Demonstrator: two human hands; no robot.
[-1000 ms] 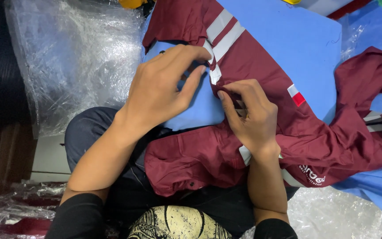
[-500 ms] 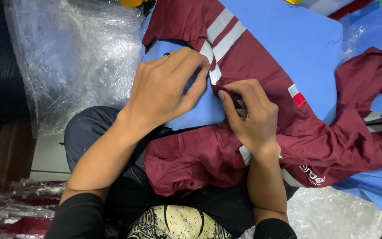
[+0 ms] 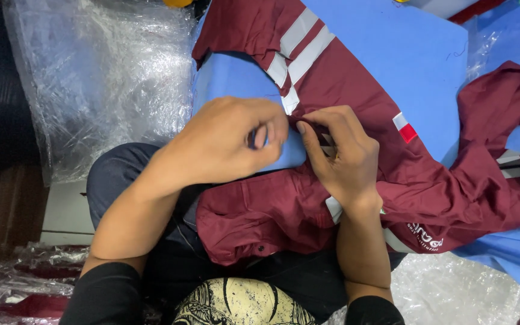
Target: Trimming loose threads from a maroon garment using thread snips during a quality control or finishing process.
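Note:
A maroon work jacket (image 3: 356,96) with pale reflective stripes and a small red and white patch lies spread over a blue surface (image 3: 404,54) and hangs into my lap. My right hand (image 3: 338,153) pinches the maroon cloth near the striped seam, fingers curled onto it. My left hand (image 3: 224,141) hovers just left of it, over the blue surface's edge, fingers curled in a loose fist with the fingertips touching; whether they pinch anything is not clear.
Crumpled clear plastic wrap (image 3: 103,78) is heaped to the left, with more plastic (image 3: 464,295) at the lower right. A second maroon sleeve (image 3: 501,108) lies at the right. My dark trousers (image 3: 121,180) are below the jacket.
My left hand has lifted from lying flat on the blue surface and curled into a loose fist, sliding slightly left and toward me. The right hand holds its pinch in place.

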